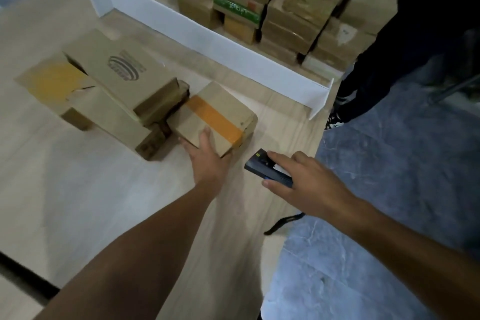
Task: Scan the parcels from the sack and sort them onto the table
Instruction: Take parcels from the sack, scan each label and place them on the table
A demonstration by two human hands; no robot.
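While the left hand (207, 156) holds the near corner of a brown parcel (220, 114), the parcel sits flat on the light wooden table (78, 189). The thumb lies on top of it and the other fingers wrap round the near left side, so the hand is gripping it. One corner points back at the person. Its top looks almost square, so I cannot tell which side is the long one. A wide orange tape stripe (215, 119) runs across the top from far left to near right.

Just to the right, near the table edge, the right hand (309, 179) grips a small dark scanner (265, 167). One finger lies straight along its top and the thumb presses its near side. The scanner's long way runs from near right to far left, and its front end points at the parcel. The two are close but not touching.

Touching the parcel's left side is a messy pile of boxes (114, 80). Farther back stands a long white board (207, 41), with a stack of boxes (293, 8) behind it. Someone's dark legs (376, 73) stand on the grey floor (389, 163) at the right.
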